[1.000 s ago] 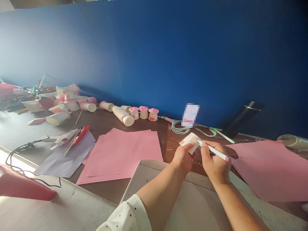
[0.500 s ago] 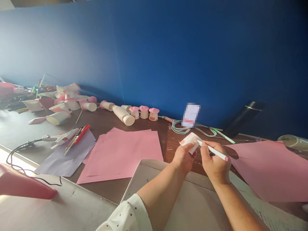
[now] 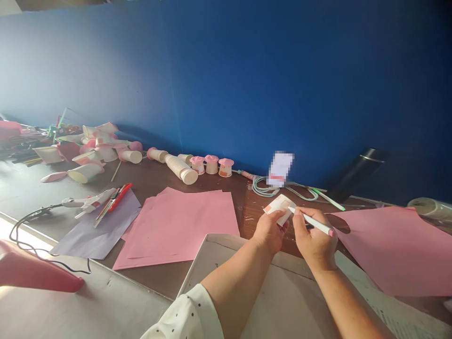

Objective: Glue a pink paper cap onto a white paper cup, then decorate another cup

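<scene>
My left hand [image 3: 271, 233] is closed around a small white paper cup [image 3: 278, 205], tilted on its side, with pinkish-orange patches on its wall. Between the fingers of my right hand [image 3: 316, 239] is a white marker pen [image 3: 318, 224] with a pink end. The pen's tip meets the cup's side, or comes very near it. Behind the hands stand several decorated paper cups with pink scalloped tops [image 3: 226, 167]. A long stack of nested paper cups [image 3: 181, 170] lies to their left.
Pink paper sheets [image 3: 183, 226] lie left of my hands, another pink sheet [image 3: 399, 249] to the right. A red utility knife [image 3: 115, 202] and a glue gun [image 3: 90, 201] rest on grey paper. A black bottle [image 3: 356, 174], coiled cable [image 3: 263, 189] and phone [image 3: 280, 168] line the blue wall.
My right hand and the marker have shifted very slightly left and down along the cup's side. The left hand and cup have stayed almost still.
</scene>
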Demonstrator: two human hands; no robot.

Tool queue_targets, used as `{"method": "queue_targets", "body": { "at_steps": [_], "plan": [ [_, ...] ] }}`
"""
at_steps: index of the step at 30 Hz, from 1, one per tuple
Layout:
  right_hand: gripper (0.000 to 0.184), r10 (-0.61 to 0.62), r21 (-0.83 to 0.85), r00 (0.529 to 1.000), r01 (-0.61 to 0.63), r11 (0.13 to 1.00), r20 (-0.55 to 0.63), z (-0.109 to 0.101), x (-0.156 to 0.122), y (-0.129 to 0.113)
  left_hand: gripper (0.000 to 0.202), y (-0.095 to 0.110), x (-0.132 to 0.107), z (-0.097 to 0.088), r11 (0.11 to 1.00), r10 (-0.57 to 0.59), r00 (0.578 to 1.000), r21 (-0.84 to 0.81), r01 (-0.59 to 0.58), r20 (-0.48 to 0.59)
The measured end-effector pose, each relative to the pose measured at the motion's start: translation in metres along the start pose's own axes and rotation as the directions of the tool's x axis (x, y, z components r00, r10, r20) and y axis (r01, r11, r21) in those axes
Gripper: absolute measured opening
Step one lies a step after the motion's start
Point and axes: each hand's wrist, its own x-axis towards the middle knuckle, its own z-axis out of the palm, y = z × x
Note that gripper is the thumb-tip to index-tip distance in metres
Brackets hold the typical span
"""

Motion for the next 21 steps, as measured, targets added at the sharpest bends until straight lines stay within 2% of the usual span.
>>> {"method": "queue_targets", "body": {
  "at_steps": [11,17,21],
  "plan": [
    [0.022,0.005,-0.021,0.999,-0.004,1.000,0.038,-0.0001,-0.0009,0.0000,0.032,0.0003,-0.0011,-0.0001,1.000,0.009,1.000,0.010,-0.010,0.013],
    [0.022,-0.030,0.003,0.999,0.030,1.000,0.022,0.0010,-0.0008,0.0009,0.030,0.0007,-0.0015,0.0004,1.000,0.006,1.000,-0.003,-0.006,-0.005],
    [0.020,-0.001,0.064,1.000,0.002,0.998,-0.008,-0.0014,-0.0006,-0.0009,0.028,0.0016,-0.0026,0.0028,1.000,0.002,1.000,-0.024,-0.003,-0.014]
  ]
}}
